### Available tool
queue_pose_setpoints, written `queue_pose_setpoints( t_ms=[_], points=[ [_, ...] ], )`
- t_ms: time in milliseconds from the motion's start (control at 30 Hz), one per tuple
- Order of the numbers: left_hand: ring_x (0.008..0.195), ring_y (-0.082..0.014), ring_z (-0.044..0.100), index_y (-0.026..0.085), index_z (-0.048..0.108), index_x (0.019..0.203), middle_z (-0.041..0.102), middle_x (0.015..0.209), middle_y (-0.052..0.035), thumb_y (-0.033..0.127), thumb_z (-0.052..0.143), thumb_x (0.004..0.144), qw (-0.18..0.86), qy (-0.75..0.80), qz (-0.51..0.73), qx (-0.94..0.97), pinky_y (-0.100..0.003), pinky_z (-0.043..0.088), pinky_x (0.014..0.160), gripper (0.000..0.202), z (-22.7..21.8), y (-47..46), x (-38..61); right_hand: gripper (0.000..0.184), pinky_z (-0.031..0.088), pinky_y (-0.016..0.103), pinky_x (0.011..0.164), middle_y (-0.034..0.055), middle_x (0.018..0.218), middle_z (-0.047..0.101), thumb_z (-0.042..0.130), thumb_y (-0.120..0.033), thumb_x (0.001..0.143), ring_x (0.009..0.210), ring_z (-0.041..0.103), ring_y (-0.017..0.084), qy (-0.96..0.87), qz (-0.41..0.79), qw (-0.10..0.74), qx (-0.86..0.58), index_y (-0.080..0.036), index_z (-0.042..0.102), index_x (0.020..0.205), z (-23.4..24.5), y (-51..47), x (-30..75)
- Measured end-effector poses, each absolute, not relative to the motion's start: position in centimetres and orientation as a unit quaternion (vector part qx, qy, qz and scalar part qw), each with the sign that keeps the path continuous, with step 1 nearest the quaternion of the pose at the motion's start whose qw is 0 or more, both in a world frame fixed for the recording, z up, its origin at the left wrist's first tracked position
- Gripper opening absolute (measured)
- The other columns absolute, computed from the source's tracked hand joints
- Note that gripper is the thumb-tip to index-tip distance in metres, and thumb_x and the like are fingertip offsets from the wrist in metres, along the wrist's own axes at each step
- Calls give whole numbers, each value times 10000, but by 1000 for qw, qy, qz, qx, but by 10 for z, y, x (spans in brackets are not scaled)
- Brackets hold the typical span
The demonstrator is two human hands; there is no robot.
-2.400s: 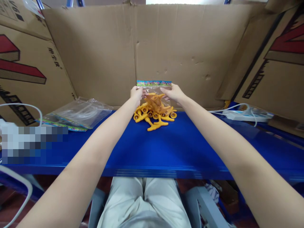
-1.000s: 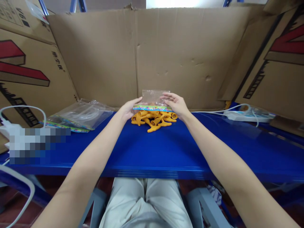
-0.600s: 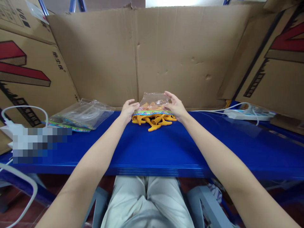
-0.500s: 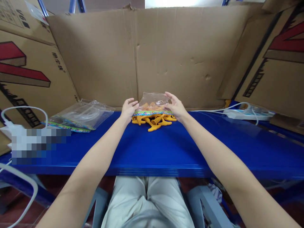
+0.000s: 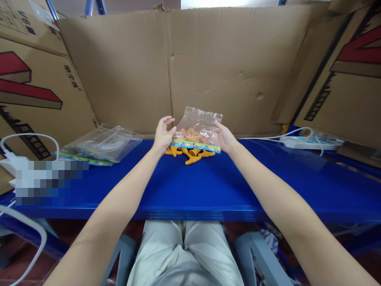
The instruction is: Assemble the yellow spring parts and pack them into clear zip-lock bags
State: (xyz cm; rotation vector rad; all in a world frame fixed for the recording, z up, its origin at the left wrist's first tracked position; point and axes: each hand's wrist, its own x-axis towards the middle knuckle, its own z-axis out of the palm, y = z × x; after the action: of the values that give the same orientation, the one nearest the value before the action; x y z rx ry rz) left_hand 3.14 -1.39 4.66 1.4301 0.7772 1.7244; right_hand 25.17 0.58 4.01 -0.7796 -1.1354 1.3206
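A clear plastic zip bag (image 5: 202, 119) with a colourful patterned strip along its lower edge is stretched between my two hands above the table. My left hand (image 5: 163, 136) pinches its left edge by the strip, the upper fingers spread. At the opposite side my right hand (image 5: 225, 137) grips the bag's right edge between thumb and fingers. Behind and below the bag lies a pile of orange-yellow plastic pieces (image 5: 193, 159), branched in shape and some with hollow round ends. Part of the pile shows through the clear film. The bag itself looks flat.
More clear zip bags (image 5: 101, 145) lie stacked on the blue table (image 5: 196, 190) to the left. A white device with a cable (image 5: 29, 137) stands beyond them, partly blurred out. Cardboard panels (image 5: 238, 67) wall the back and sides. A white power strip (image 5: 309, 143) sits at the right.
Both hands have lifted the bag and tilted it, its right end now lower at the strip. More of the clear film shows above the pile. The orange pieces stay in place.
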Motion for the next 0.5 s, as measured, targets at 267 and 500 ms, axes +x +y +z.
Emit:
queue_pose_setpoints(
  t_ms=[267,500],
  points=[
    [808,-161,668,245,508,1097,512,1286,-97,97,734,627,429,326,633,556,-267,540,692,542,43,-13,34,122,518,262,575,4,688,615,645,-237,763,618,588,123,-425,524,646,-357,-194,537,727,46,-3,247],
    [541,-125,633,166,512,1035,674,937,-89,261,680,754,531,352,553,536,-250,517,525,340,45,-14,35,212,436,200,476,-58,571,525,720,-208,693,484,485,64,-413,506,662,-367,-195,509,677,46,-6,244]
  ],
)
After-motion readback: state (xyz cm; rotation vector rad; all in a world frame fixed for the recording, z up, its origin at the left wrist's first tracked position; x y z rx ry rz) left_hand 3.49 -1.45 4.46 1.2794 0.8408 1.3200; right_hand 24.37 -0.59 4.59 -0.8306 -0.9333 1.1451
